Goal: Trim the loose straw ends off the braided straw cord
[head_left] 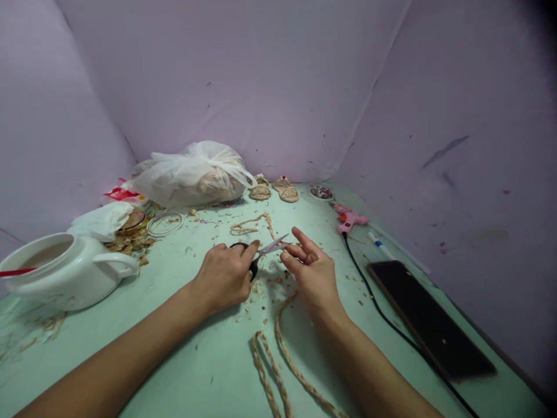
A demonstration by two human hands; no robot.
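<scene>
Open scissors (270,248) at a braided cord (282,342), mid-frame.
At the centre of the frame, the left hand (227,273) grips the scissors by their black handles, the parted blades pointing right; just beside them, the right hand (315,277) has thumb and fingers closed on the cord, its index finger raised. One stretch of the cord lies bent beyond the blades; more runs from under the right hand to the bottom edge, where a narrow loop lies on the green tabletop (187,371). A pink glue gun (351,220) and a black smartphone (430,319) sit at right, two miniature woven sandals (287,191) at upper centre, a tied white plastic bag (195,174) at upper left, and a white pot (78,284) at the left edge.
</scene>
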